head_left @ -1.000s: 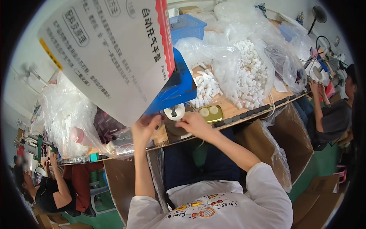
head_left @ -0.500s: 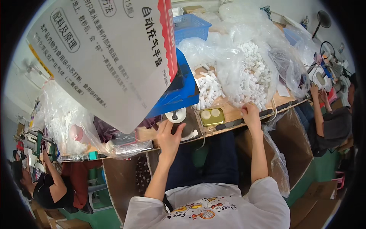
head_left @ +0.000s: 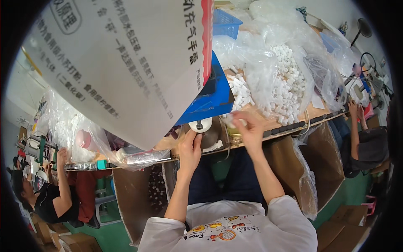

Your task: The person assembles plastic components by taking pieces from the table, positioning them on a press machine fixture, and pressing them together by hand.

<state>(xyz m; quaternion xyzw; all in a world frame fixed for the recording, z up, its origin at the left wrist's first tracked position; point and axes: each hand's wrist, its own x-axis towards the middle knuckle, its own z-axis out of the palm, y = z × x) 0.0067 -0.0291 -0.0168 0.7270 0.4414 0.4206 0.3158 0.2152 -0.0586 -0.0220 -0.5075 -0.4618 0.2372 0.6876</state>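
A blue machine (head_left: 212, 103) stands before me with a white disc (head_left: 205, 127) that has a dark pin at its middle. My left hand (head_left: 190, 148) is at the disc's near side, thumb and fingers drawn together; whatever they hold is hidden. Blurred by motion, my right hand (head_left: 250, 132) hovers over the gold tray (head_left: 233, 131), covering most of it. A whitish blur shows by its fingertips, too smeared to name. Beyond lies a pile of small white plastic tube-like pieces (head_left: 241, 93).
A large printed sheet (head_left: 126, 71) blocks the upper left. Clear plastic bags (head_left: 256, 54), more white pieces (head_left: 287, 84) and a blue basket (head_left: 226, 24) fill the table's back. Cardboard boxes (head_left: 323, 159) stand below its edge. Co-workers (head_left: 54, 201) sit at both sides.
My right hand has moved left from the table edge by the white pieces to over the gold tray. My left thumb and fingers have drawn together at the disc. The whole view has shifted slightly.
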